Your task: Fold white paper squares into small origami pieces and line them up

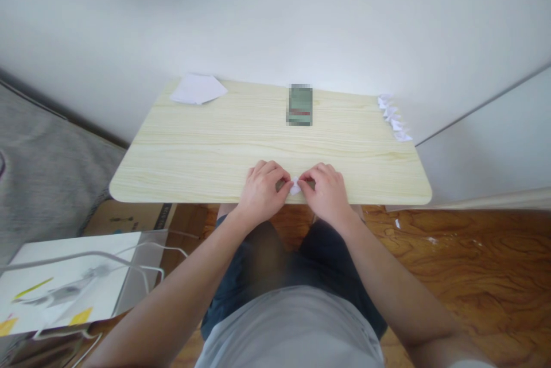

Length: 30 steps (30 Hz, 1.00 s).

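Observation:
A small white folded piece of paper [295, 187] lies at the near edge of a light wooden table [193, 155]. My left hand [262, 187] and my right hand [326, 189] meet over it, fingers curled and pinching it from either side. Most of the paper is hidden under my fingertips.
A stack of white paper sheets [198, 89] lies at the table's far left. Several small folded white paper pieces [394, 118] sit along the far right edge. A blurred dark rectangular object [299, 105] rests at the back centre. A white box [64, 282] with cables stands on the floor at left.

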Motion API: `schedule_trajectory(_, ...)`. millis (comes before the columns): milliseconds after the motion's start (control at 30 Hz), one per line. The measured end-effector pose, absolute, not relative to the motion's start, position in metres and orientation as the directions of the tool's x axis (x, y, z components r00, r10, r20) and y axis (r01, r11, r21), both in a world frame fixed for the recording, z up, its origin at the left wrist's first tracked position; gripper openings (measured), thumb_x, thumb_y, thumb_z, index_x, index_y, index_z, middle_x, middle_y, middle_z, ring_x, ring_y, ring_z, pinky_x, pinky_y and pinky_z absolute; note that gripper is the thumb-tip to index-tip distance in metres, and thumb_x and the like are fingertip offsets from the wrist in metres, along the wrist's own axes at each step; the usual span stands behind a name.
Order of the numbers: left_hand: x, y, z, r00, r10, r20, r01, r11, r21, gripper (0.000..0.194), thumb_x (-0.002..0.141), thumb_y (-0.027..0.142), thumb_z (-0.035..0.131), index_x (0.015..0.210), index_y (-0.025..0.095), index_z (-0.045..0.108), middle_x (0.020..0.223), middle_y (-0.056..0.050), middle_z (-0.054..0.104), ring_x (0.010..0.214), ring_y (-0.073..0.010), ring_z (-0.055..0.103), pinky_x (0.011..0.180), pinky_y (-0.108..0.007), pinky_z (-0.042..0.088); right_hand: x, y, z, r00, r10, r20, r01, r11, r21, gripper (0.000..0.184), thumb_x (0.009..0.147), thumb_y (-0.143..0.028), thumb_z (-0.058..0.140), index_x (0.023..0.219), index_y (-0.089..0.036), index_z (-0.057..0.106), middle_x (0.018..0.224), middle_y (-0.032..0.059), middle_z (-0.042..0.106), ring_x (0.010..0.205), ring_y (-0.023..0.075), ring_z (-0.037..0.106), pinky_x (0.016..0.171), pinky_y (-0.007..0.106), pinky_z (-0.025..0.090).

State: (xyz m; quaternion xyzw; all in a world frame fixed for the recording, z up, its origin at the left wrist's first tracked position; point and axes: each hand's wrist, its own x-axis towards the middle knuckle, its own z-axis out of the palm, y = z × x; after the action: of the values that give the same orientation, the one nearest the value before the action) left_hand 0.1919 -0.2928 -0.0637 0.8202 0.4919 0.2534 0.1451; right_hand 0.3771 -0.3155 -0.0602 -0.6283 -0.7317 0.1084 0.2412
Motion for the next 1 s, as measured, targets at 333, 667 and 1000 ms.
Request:
schedule_trajectory(333,0.192,-0.294,-0.064,0.364,0.882,0.298,0.74,-0.468,0.483,0.01,0.091,0.027,0.064,0.083,0.022,0.067,0.095,-0.006,0.068,0.102,-0.0271,0.055,0.086,-0.042,0.04,0.379,-0.324,-0.06,-0.114,0.964,0.239,0.854,0.217,-0.472,0.011,0.094,-0.032,0.066,0.096,-0.024,0.073,0.099,0.0064,0.068,0.103,0.0269,0.056,0.089,0.041,0.039)
schedule_trajectory(667,0.194,-0.295,-0.066,0.358,0.885,0.298,0.757,-0.462,0.463,0.012,0.092,0.029,0.064,0.083,0.022,0.066,0.095,-0.005,0.067,0.101,-0.0268,0.055,0.086,-0.043,0.04,0.375,-0.332,-0.066,-0.012,0.964,0.264,0.825,0.159,-0.542,0.009,0.094,-0.025,0.064,0.095,-0.026,0.073,0.095,0.0037,0.068,0.099,0.0252,0.056,0.088,0.04,0.041)
schedule_trajectory(1000,0.194,-0.296,-0.065,0.356,0.889,0.287,0.774,-0.453,0.442,0.012,0.093,0.029,0.062,0.084,0.022,0.065,0.096,-0.006,0.067,0.103,-0.0266,0.055,0.089,-0.043,0.04,0.369,-0.333,-0.063,0.032,0.967,0.252,0.82,0.119,-0.559,0.016,0.089,-0.019,0.065,0.098,-0.028,0.074,0.094,0.0026,0.069,0.099,0.025,0.056,0.088,0.039,0.038)
